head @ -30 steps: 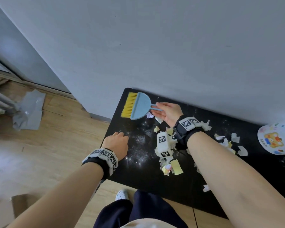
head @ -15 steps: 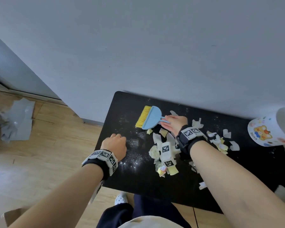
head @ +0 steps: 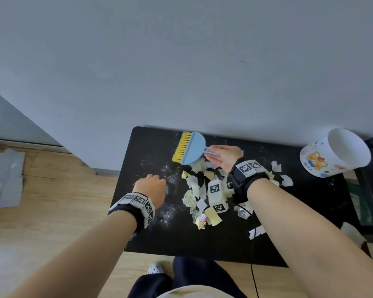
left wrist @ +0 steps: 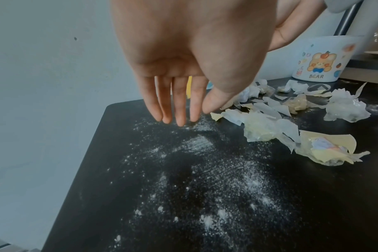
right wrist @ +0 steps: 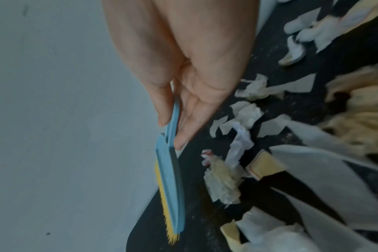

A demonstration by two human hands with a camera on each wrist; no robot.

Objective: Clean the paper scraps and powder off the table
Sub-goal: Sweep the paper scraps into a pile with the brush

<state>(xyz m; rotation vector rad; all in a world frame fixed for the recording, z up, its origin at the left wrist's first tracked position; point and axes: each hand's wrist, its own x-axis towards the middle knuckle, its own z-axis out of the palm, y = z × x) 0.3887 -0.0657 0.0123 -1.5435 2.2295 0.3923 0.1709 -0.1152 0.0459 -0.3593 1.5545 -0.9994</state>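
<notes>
My right hand (head: 223, 157) grips the blue yellow-bristled plastic brush (head: 188, 150) by its handle; the torn white and yellow paper scraps (head: 199, 195) lie just below it. My left hand (left wrist: 183, 56) hangs relaxed, fingertips over white powder (left wrist: 205, 170) on the black surface (head: 299, 211).

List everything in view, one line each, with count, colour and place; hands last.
Table: one, black, against the wall.
Brush: one, blue with yellow bristles, far part of the table.
Paper scraps: many, white and yellow, mid table.
Powder: white, scattered on the table's left part.
Mug: one, white with bear print, right end.
Grey sheet: one, on the floor, left.
Left hand: empty, over the powder.
Right hand: holds the brush handle.
</notes>
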